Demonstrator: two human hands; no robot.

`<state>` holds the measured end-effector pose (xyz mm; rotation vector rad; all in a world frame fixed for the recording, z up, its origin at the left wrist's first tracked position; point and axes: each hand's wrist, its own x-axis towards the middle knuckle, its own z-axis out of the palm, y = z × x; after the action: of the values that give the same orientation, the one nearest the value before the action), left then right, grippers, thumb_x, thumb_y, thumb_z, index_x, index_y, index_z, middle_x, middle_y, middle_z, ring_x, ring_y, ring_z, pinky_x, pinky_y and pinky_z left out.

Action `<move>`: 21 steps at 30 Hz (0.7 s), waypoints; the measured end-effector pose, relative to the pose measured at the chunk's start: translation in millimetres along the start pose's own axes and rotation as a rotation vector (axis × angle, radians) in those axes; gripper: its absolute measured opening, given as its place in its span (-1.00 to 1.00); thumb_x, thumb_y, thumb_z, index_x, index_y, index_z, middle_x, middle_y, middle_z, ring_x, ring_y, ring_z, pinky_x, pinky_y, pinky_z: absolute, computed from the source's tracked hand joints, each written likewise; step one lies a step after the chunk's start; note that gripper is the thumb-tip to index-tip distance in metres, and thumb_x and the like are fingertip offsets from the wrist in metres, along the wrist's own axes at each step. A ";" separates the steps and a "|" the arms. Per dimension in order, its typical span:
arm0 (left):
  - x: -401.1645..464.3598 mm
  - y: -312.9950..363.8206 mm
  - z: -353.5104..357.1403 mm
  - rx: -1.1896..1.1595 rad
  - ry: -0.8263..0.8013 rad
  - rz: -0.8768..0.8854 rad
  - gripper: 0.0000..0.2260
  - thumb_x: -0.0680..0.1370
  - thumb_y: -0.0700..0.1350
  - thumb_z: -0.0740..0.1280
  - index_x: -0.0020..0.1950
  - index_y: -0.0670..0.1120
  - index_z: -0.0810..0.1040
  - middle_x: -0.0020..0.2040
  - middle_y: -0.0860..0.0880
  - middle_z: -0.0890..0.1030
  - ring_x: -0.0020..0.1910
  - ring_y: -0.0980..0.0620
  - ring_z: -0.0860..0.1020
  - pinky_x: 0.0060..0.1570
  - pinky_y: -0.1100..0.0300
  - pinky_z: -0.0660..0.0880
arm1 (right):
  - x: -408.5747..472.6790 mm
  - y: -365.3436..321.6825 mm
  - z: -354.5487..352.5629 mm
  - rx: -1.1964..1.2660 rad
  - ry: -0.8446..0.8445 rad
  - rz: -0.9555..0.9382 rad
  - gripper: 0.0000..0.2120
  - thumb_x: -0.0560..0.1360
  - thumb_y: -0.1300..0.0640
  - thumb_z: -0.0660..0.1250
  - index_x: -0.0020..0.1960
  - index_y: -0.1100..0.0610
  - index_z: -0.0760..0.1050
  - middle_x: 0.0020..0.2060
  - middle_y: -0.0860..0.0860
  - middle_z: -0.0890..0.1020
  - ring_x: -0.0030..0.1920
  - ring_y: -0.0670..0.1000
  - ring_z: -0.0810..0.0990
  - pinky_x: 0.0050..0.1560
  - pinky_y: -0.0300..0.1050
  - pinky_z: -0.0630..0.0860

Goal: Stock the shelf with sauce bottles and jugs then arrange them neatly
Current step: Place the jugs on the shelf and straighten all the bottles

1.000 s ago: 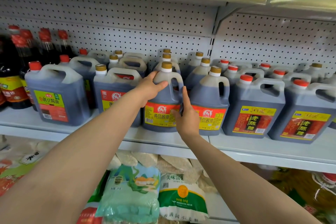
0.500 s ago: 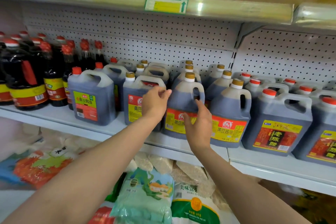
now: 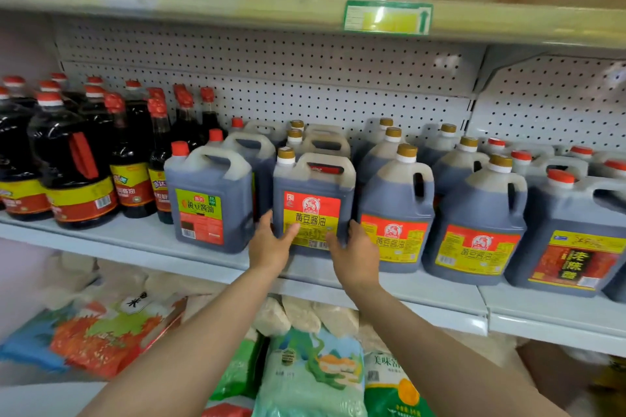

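Observation:
A square soy sauce jug [image 3: 313, 186] with a gold cap and a red-and-yellow label stands at the front of the grey shelf [image 3: 135, 240]. My left hand [image 3: 269, 247] grips its lower left corner, thumb across the label. My right hand [image 3: 355, 256] holds its lower right corner. To its right stand two round-shouldered jugs [image 3: 396, 210] [image 3: 477, 223] with the same label, and more jugs stand in rows behind. A green-label jug [image 3: 206, 203] stands just to the left.
Dark sauce bottles [image 3: 74, 173] with red caps fill the shelf's left end. Red-capped vinegar jugs [image 3: 576, 240] stand at the right. The upper shelf [image 3: 203, 7] with oil bottles hangs overhead. Bags of rice [image 3: 311, 372] lie on the level below.
Both hands left the round-shouldered jug and dropped to the lower corners of the square jug to its left. The view has shifted left and up.

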<state>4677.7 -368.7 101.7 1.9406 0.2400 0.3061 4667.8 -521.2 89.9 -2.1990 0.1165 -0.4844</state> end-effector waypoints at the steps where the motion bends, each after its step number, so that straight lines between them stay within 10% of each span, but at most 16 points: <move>1: 0.4 -1.4 0.5 -0.002 -0.020 0.014 -0.37 0.57 0.09 0.38 0.57 -0.04 0.24 0.48 -0.06 0.42 0.45 -0.11 0.38 0.33 0.05 0.33 | 0.6 -0.5 2.1 -0.009 0.015 0.015 -0.63 0.59 -0.04 0.35 0.15 0.27 0.47 -0.08 0.17 0.59 -0.10 0.21 0.53 -0.20 -0.09 0.22; 5: 8.4 -14.9 -0.8 -0.010 -0.077 0.043 -0.40 0.58 0.07 0.36 0.57 -0.04 0.25 0.47 -0.05 0.43 0.44 -0.09 0.37 0.30 0.12 0.31 | 1.3 4.5 9.8 -0.047 0.033 0.033 -0.59 0.60 -0.06 0.35 0.22 0.25 0.46 -0.06 0.08 0.56 -0.10 0.08 0.45 -0.14 -0.09 0.30; 9: 17.1 -29.2 0.0 -0.038 -0.099 0.059 -0.40 0.57 0.13 0.36 0.56 0.00 0.29 0.44 0.00 0.46 0.41 -0.08 0.41 0.23 0.13 0.33 | -7.4 7.4 16.0 0.040 0.051 0.076 -0.32 0.54 -0.05 0.44 0.55 0.17 0.30 0.37 0.05 0.55 0.31 0.10 0.54 0.20 -0.03 0.48; 15: 25.1 -39.8 -5.5 -0.011 -0.068 0.059 -0.37 0.56 0.19 0.34 0.57 0.02 0.27 0.45 -0.06 0.46 0.42 -0.15 0.41 0.30 -0.02 0.38 | -11.6 1.6 29.4 0.046 0.099 0.095 -0.37 0.49 -0.11 0.47 0.43 0.18 0.43 -0.15 -0.09 0.49 -0.11 -0.01 0.40 -0.23 -0.27 0.29; 21: 24.9 -42.3 -7.9 0.016 -0.050 0.088 -0.37 0.57 0.20 0.32 0.57 -0.01 0.26 0.45 -0.09 0.46 0.42 -0.18 0.41 0.29 -0.04 0.39 | -14.1 -7.0 30.1 0.060 0.130 0.120 -0.30 0.49 -0.09 0.48 0.53 0.12 0.35 0.12 -0.01 0.65 0.13 0.04 0.60 0.09 -0.07 0.48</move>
<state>4697.6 -338.2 67.9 1.9758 0.1253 0.3136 4665.7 -491.1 74.2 -2.0878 0.2979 -0.5561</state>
